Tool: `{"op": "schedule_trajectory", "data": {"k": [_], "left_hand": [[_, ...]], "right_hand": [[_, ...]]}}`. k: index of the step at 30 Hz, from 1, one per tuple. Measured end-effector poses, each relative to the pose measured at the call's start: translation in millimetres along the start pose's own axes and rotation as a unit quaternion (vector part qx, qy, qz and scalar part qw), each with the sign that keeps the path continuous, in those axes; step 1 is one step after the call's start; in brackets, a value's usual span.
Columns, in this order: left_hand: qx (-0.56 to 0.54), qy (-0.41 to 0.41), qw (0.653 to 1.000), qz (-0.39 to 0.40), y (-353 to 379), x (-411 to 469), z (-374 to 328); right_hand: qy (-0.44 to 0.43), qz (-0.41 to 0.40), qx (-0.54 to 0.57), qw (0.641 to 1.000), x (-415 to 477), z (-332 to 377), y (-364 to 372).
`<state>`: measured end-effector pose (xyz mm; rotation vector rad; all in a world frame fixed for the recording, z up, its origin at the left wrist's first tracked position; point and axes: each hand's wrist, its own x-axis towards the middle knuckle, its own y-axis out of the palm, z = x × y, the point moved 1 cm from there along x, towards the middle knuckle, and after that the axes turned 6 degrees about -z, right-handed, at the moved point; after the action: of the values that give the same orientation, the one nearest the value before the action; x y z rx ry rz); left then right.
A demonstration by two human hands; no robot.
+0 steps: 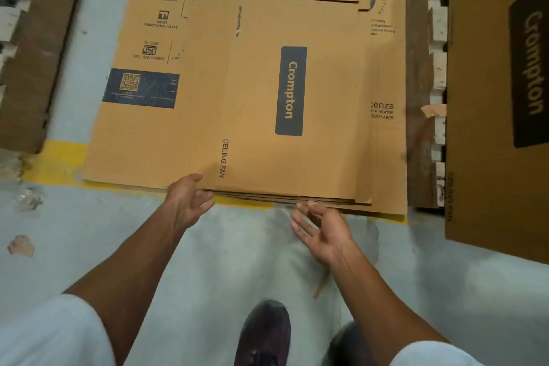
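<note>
A stack of flattened brown cartons lies on the floor ahead of me. The top carton (267, 104) carries a dark "Crompton" label and the words "CEILING FAN". My left hand (190, 202) is at the stack's near left corner, thumb on the top sheet's edge and fingers loosely spread at the stacked edges. My right hand (322, 229) hovers just short of the near edge, palm up with fingers spread, and holds nothing.
A larger flat carton (139, 134) with a QR label lies under the stack. An upright Crompton carton (499, 104) stands at the right. Wooden pallets (26, 68) flank both sides. A yellow floor line (56, 157) runs under the cartons. My dark shoe (264, 333) is below.
</note>
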<state>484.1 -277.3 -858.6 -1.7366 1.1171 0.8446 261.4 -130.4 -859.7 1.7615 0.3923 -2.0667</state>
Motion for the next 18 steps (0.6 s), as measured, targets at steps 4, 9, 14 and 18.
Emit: {"op": "schedule_trajectory", "data": {"k": [4,9,14,18], "left_hand": [[0.129,0.076,0.988,0.031,-0.8,-41.7,10.2],[0.3,0.235,0.918,0.112,11.6,-150.4,2.6],[0.347,0.304,0.866,0.192,33.0,-305.0,-43.7],[0.36,0.344,0.829,0.252,51.3,-451.0,-90.6]], "right_hand": [[-0.027,0.003,-0.071,0.997,-31.0,-12.2,-15.2],[-0.086,-0.003,-0.084,0.993,-111.5,33.5,-9.5],[-0.164,0.018,-0.059,0.984,-260.4,138.1,10.1],[-0.255,0.018,-0.028,0.966,-411.8,227.4,-11.4]]}}
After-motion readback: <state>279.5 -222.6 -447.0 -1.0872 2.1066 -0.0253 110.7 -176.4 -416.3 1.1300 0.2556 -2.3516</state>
